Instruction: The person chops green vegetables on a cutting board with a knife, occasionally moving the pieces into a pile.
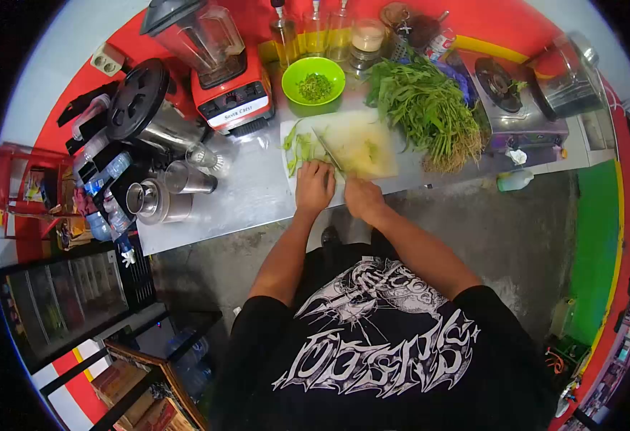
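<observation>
My right hand (pixel 365 199) is closed around the handle of a kitchen knife (pixel 327 149), whose blade points up and left across the white cutting board (pixel 387 167). Fingers curled, my left hand (pixel 315 187) presses on the board's near edge just left of the blade. Green leaves (pixel 300 149) lie on the board beyond its fingertips, and what is under them is mostly hidden. Small green bits (pixel 372 149) are scattered right of the knife. Behind the board stands a lime-green bowl (pixel 315 106) with chopped greens (pixel 315 87) inside.
A big bunch of leafy greens (pixel 426 108) with roots lies right of the board. Beyond it is a gas stove (pixel 523 126). A red blender (pixel 236 104) stands back left, near metal cups (pixel 185 177). Several bottles (pixel 315 32) line the wall.
</observation>
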`<state>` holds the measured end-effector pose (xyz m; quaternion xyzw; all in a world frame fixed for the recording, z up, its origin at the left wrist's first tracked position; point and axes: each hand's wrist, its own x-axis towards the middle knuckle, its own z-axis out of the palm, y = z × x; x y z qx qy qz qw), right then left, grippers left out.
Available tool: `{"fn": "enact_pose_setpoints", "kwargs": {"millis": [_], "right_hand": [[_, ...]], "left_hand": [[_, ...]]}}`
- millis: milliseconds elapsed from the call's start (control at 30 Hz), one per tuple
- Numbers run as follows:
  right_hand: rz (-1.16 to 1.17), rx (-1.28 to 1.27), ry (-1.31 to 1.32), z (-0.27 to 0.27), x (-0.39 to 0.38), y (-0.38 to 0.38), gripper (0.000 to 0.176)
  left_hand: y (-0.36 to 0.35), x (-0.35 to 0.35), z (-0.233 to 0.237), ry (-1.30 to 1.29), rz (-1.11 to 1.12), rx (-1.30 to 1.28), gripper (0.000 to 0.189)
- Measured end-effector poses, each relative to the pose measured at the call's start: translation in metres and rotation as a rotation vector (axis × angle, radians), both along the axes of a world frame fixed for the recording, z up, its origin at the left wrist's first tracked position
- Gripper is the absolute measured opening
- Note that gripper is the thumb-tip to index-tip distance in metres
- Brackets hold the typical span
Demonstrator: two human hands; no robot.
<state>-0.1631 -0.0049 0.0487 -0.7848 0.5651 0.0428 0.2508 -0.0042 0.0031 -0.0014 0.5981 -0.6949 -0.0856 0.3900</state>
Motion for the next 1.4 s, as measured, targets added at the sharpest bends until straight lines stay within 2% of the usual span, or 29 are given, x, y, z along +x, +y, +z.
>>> {"fn": "enact_pose_setpoints", "kwargs": {"millis": [100, 167, 200, 300, 400, 633, 700, 800, 1033, 1100, 1133, 1200, 1333, 1400], "right_hand": [[0.052, -0.022, -0.019, 0.010, 0.000, -0.001, 0.025], [0.003, 0.060, 0.035, 0.009, 0.002, 0.008, 0.028], [0.023, 0.036, 0.031, 0.010, 0.001, 0.013, 0.035], [0.012, 0.041, 0.018, 0.010, 0.003, 0.010, 0.039], [0.082, -0.027, -0.063, 0.009, -0.001, 0.001, 0.037], [-0.017, 0.105, -0.008, -0.001, 0.002, 0.013, 0.035], [-0.035, 0.050, -0.059, -0.002, 0.002, 0.010, 0.032], [0.003, 0.039, 0.003, -0.004, 0.003, -0.001, 0.033], [-0.068, 0.146, -0.098, 0.002, -0.010, 0.007, 0.034], [-0.162, 0.151, -0.114, 0.003, -0.014, 0.008, 0.033], [-0.154, 0.147, -0.107, -0.002, -0.015, 0.006, 0.033], [-0.284, 0.044, -0.129, -0.009, -0.017, 0.001, 0.033], [-0.134, -0.087, -0.242, -0.006, -0.026, 0.001, 0.036], [-0.097, -0.028, -0.252, -0.005, -0.029, 0.004, 0.034]], "left_hand": [[-0.001, -0.001, -0.001, -0.014, 0.019, 0.007, 0.009], [-0.001, -0.001, 0.000, -0.001, 0.020, -0.003, 0.009], [0.000, -0.001, 0.000, 0.008, 0.019, -0.009, 0.008], [0.000, -0.001, 0.001, -0.024, 0.023, 0.006, 0.008], [0.000, 0.000, -0.001, 0.013, -0.018, 0.008, 0.011], [0.000, 0.001, -0.002, 0.014, 0.005, 0.016, 0.007], [0.001, 0.001, -0.001, 0.024, -0.002, 0.008, 0.007], [0.000, 0.001, -0.002, 0.059, -0.001, 0.003, 0.008], [0.002, 0.002, 0.004, 0.052, 0.008, -0.013, 0.008], [0.002, 0.003, 0.004, 0.073, -0.015, 0.034, 0.008], [0.001, 0.005, 0.003, 0.080, -0.007, 0.030, 0.008], [0.001, 0.007, -0.001, 0.080, -0.021, 0.034, 0.008], [0.000, 0.007, -0.004, 0.185, 0.033, 0.046, 0.011], [-0.001, 0.006, -0.004, 0.207, 0.089, 0.022, 0.012]]}}
